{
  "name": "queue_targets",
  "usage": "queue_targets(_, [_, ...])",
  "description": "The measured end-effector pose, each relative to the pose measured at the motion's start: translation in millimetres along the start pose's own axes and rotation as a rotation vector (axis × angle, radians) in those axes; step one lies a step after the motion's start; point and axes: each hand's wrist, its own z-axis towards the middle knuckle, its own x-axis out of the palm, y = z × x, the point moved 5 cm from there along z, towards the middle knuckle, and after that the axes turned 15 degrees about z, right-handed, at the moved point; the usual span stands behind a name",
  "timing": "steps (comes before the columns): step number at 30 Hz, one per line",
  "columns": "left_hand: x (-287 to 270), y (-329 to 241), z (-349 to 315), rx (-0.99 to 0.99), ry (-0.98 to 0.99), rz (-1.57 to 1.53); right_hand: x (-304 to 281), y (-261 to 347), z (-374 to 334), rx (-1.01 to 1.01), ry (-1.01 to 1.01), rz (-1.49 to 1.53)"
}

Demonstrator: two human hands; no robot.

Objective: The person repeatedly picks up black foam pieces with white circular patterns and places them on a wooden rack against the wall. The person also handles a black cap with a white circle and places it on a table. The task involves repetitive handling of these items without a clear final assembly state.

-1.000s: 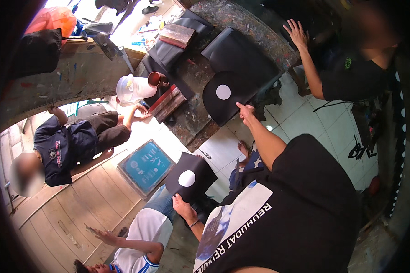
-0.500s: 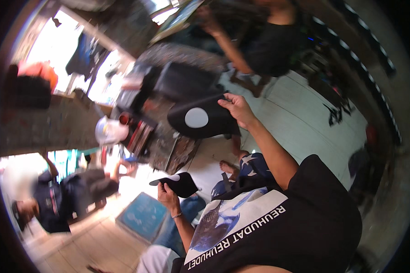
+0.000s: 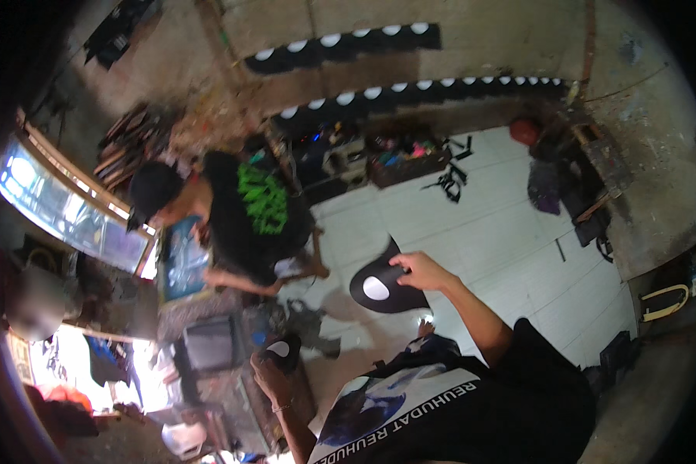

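My right hand (image 3: 421, 272) pinches the edge of a curved black panel with a white round spot (image 3: 398, 297), held out over the pale tiled floor. The panel looks thin and bends a little; whether it is cloth or another sheet material I cannot tell. My left hand (image 3: 269, 379), lower and to the left, is closed on a smaller-looking black piece with a white spot (image 3: 289, 360). Part of that piece blends into the dark things behind it. The two pieces are apart.
A co-worker in a black shirt (image 3: 243, 220) bends over a framed screen (image 3: 185, 259) at left. Similar black pieces with white spots line the wall in two rows (image 3: 398, 91). A box of coloured items (image 3: 406, 158) and black scraps (image 3: 450, 185) lie beyond my right hand.
My view has swung to the right, bringing the wall rows and the co-worker's back fully into sight. Both hands keep hold of their black pieces.
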Motion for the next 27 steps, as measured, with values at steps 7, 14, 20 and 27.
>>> queue_targets(7, [119, -233, 37, 0.325, -0.009, 0.013, -254, -89, -68, 0.085, -0.298, -0.396])
queue_targets(14, [183, -404, 78, 0.479, 0.132, -0.136, -412, -147, -122, 0.204, -0.638, -0.572])
queue_targets(20, [253, -519, 130, 0.530, 0.048, -0.221, -532, -145, -41, -0.024, -0.864, -0.071])
queue_targets(27, [324, -646, 192, 0.414, 0.177, -0.212, -678, -74, 99, -0.141, -0.841, -0.032])
